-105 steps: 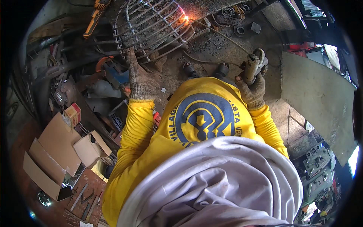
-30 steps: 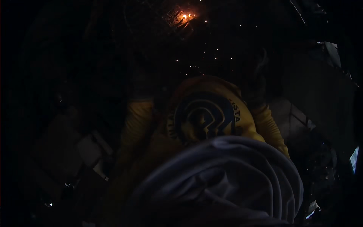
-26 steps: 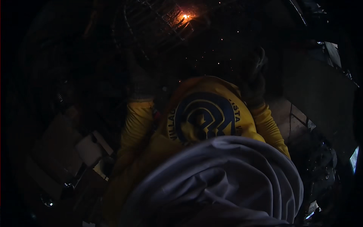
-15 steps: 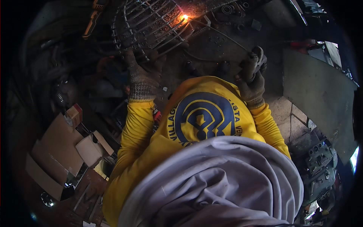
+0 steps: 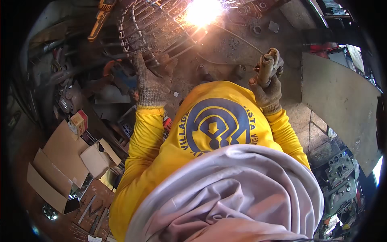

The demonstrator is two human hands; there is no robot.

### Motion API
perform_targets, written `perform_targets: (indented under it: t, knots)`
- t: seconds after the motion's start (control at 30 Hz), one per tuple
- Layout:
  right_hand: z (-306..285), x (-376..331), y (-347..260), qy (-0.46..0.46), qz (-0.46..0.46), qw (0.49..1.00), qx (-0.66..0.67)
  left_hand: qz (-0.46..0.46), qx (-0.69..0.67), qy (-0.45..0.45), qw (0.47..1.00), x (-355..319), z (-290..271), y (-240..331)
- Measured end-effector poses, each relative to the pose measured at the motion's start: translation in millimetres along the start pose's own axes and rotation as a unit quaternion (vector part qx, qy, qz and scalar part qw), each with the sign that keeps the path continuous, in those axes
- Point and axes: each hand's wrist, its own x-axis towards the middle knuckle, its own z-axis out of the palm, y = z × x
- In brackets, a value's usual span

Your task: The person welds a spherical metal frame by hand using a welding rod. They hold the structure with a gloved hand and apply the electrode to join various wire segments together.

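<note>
My left hand, in a knit work glove, is closed at the near edge of a cage of bent metal rods. Its thumb points up along the rim, and the fingers are partly in shadow. In my right hand, also gloved, is a welding electrode holder. A thin welding rod runs from the holder's jaws up and left to the cage's right side. There a white welding arc glares, hiding the rod's tip and the joint.
An orange and black tool lies left of the cage. Opened cardboard boxes stand at lower left. To the right are a large flat sheet and a green-grey machine. A cable crosses the ground between my hands.
The small orange glow at the rod's tip has flared into a large white arc, lighting the whole scene. Both hands stay nearly in place; the right wrist has turned slightly.
</note>
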Motion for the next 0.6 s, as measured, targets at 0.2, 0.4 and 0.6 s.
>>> perform_targets:
  t: [0.2, 0.4, 0.6]
  knots:
    - [-2, 2, 2, -0.021, -0.027, 0.997, -0.064, 0.022, 0.009, 0.049, 0.999, 1, 5, -4]
    - [-3, 7, 1, 0.023, -0.041, 0.999, 0.006, 0.041, 0.03, 0.009, 0.999, 1, 0, -2]
    - [-4, 4, 1, 0.001, -0.008, 1.0, -0.006, -0.02, -0.027, -0.027, 0.999, 10, -16, 1]
